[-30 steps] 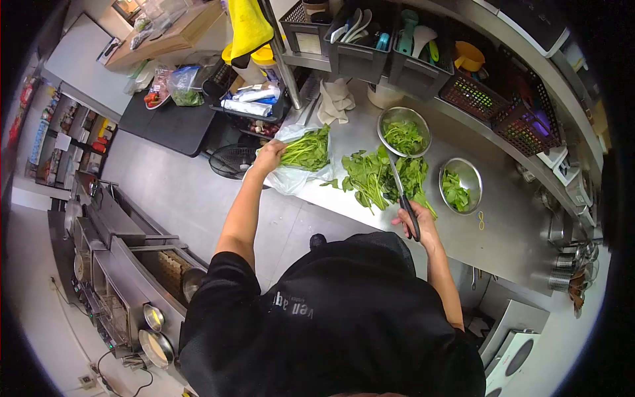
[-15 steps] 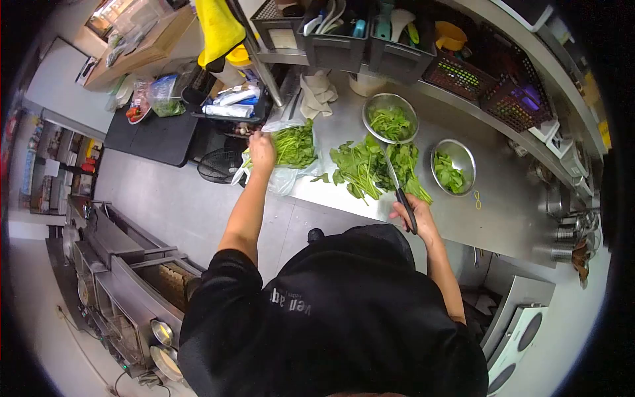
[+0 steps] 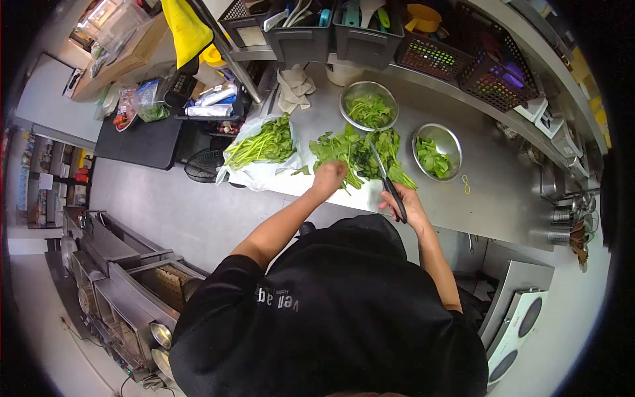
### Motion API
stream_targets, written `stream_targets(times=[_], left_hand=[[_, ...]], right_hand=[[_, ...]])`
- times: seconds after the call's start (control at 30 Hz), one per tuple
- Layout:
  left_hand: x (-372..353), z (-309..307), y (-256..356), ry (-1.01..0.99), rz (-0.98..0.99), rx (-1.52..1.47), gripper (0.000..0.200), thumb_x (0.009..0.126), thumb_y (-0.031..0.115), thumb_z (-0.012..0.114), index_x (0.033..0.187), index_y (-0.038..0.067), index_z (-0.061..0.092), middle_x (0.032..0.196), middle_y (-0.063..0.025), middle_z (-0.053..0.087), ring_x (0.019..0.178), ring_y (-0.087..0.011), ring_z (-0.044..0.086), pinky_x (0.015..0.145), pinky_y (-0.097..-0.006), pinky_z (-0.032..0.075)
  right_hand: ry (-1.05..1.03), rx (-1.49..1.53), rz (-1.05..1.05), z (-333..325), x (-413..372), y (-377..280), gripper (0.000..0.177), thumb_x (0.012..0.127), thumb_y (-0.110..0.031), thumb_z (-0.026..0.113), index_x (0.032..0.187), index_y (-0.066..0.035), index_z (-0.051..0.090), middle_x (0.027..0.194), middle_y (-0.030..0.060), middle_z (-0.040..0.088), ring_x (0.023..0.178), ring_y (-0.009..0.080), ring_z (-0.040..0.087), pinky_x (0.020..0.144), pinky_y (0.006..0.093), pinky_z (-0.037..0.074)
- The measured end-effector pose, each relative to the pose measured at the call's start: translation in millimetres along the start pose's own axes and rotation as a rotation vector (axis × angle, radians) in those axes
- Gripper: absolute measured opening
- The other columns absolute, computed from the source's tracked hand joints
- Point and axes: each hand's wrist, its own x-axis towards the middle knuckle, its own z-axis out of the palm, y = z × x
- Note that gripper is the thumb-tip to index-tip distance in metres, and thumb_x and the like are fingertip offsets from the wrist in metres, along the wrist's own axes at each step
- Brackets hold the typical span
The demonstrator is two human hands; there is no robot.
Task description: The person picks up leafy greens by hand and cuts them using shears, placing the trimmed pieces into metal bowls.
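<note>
Loose leafy greens (image 3: 342, 147) lie on a white board (image 3: 317, 190) at the counter's front edge. My left hand (image 3: 330, 177) is at their left front, its fingers curled; what they hold, if anything, is hidden. In my right hand (image 3: 405, 204) is a black-handled knife (image 3: 392, 188), its blade pointing away over the greens. To the left, a bunch of greens with long stems (image 3: 264, 144) rests on an open plastic bag (image 3: 256, 176). Behind the loose greens stands a metal bowl (image 3: 344, 104) with leaves; another metal bowl (image 3: 456, 147) with leaves is at their right.
Bins of utensils (image 3: 301, 45) and dark baskets (image 3: 433, 58) line the shelf behind the counter. A crumpled cloth (image 3: 295, 88) lies behind the bag. A yellow band (image 3: 467, 184) is beside the right bowl. A black board (image 3: 135, 142) is at the left.
My left hand has moved right, from the bagged bunch to the loose greens. The camera view has shifted slightly. My right hand still holds the knife.
</note>
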Motion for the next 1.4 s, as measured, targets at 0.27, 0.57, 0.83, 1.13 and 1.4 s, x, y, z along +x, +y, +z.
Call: stream_targets(times=[0.27,0.57,0.83,1.13,1.4], left_hand=[[32.8,30.4,-8.4,0.055,-0.121,0.228,0.021,0.080,0.023,0.064,0.091,0.005,0.068,0.075,-0.0191,0.066,0.074,-0.0366,0.066,0.070,-0.0454,0.053],[5.8,-19.9,12.0,0.235,0.050,-0.116,0.010,0.083,0.006,0.065,0.092,0.002,0.061,0.081,-0.0144,0.062,0.069,-0.0272,0.060,0.064,-0.0360,0.048],[7.5,-46.3,42.0,0.295,0.140,-0.147,0.010,0.083,0.005,0.065,0.092,0.001,0.061,0.083,-0.0124,0.062,0.068,-0.0251,0.060,0.063,-0.0342,0.048],[26.8,-29.0,88.6,0.121,0.213,-0.167,0.011,0.082,0.005,0.065,0.091,0.001,0.062,0.085,-0.0131,0.062,0.071,-0.0261,0.061,0.065,-0.0339,0.048],[50.9,2.1,124.4,0.029,0.365,-0.108,0.011,0.082,0.007,0.066,0.092,0.003,0.063,0.082,-0.0126,0.063,0.070,-0.0257,0.061,0.063,-0.0333,0.048]], right_hand=[[-0.039,0.022,-0.006,-11.6,-6.4,3.6,0.042,0.085,-0.032,0.068,0.113,-0.001,0.061,0.069,0.0069,0.067,0.042,0.0074,0.047,0.038,0.0240,0.035],[-0.078,0.097,0.001,-26.2,-6.2,16.5,0.051,0.082,-0.027,0.073,0.122,-0.001,0.056,0.070,0.0061,0.067,0.043,0.0069,0.047,0.040,0.0226,0.035],[-0.174,-0.171,-0.272,-28.0,-14.7,-2.8,0.063,0.076,-0.030,0.079,0.125,0.000,0.053,0.090,0.0082,0.069,0.081,0.0157,0.063,0.075,0.0300,0.049],[0.013,-0.202,-0.207,-47.5,-21.3,9.4,0.055,0.075,-0.031,0.080,0.117,-0.001,0.060,0.074,0.0036,0.063,0.067,0.0115,0.055,0.068,0.0253,0.046],[0.137,-0.199,-0.102,-85.3,-39.4,13.0,0.055,0.076,-0.033,0.079,0.118,-0.002,0.061,0.068,0.0037,0.061,0.062,0.0113,0.050,0.062,0.0252,0.042]])
